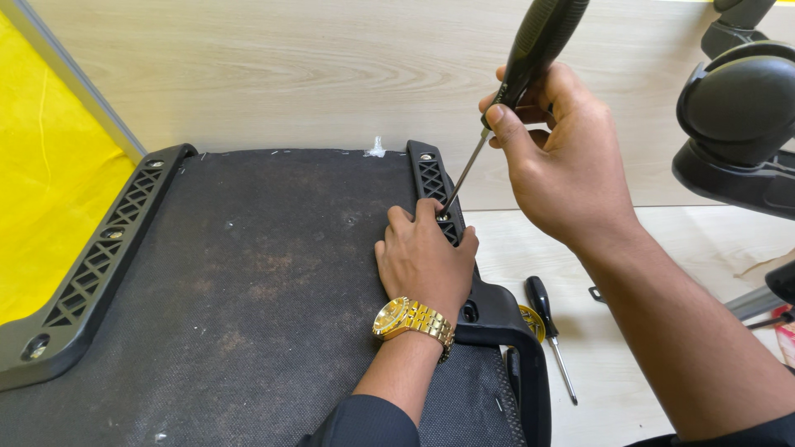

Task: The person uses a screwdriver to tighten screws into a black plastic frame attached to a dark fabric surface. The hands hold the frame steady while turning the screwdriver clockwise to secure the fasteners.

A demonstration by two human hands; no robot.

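Note:
An upturned chair seat (248, 290) with dark fabric underside lies in front of me, with a black plastic bracket along each side. My left hand (422, 261), wearing a gold watch, rests on the right bracket (431, 174) with its fingers closed near a screw hole. My right hand (563, 157) grips a black-handled screwdriver (530, 58) held at a slant. The metal tip of the screwdriver meets the bracket just beside my left fingertips.
A second black-handled screwdriver (548, 327) lies on the pale wood floor to the right of the seat. The left bracket (91, 269) runs along the seat's other side. A black chair part (737, 116) stands at the upper right. Yellow fabric (41, 190) covers the left.

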